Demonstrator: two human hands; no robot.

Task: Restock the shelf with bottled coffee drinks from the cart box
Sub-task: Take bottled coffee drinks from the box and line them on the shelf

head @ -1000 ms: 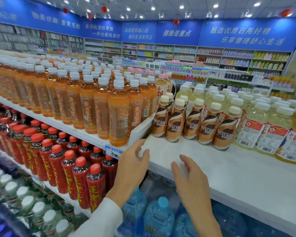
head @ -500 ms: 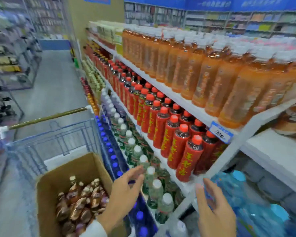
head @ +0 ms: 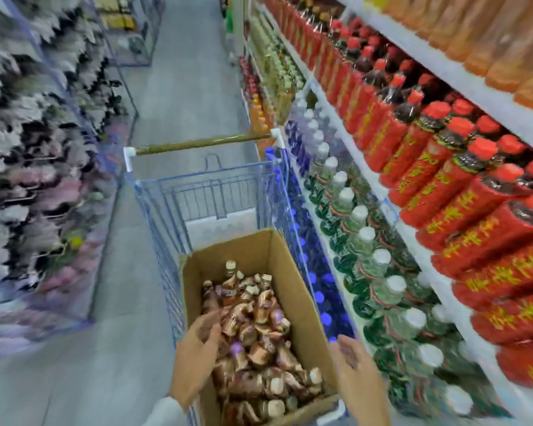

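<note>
- Item: bottled coffee drinks (head: 253, 330), small brown-labelled plastic bottles with pale caps, heaped loose and lying every way in an open cardboard box (head: 290, 287).
- Location: the box stands in the basket of a blue wire cart (head: 203, 192) in the aisle, just beside the shelf (head: 480, 93). The coffee bay of the shelf is out of view.
- Handling, judged: each bottle is likely light, stiff-walled and smooth enough to slip. It is best taken round the body or by the neck below the cap. The loose heap may shift as one is lifted out.
- Left hand (head: 197, 358): open with fingers extended, over the near-left part of the heap. It holds nothing, and blur hides whether it touches a bottle.
- Right hand (head: 357, 376): open and relaxed, outside the right wall of the box, holding nothing.
- Neighbouring stock: red-capped bottles (head: 443, 179) and white-capped green bottles (head: 360, 241).
- Change: half a second earlier the box sat low and left in the view, with both hands short of it. It is now central, and the left hand has come over the bottles.
</note>
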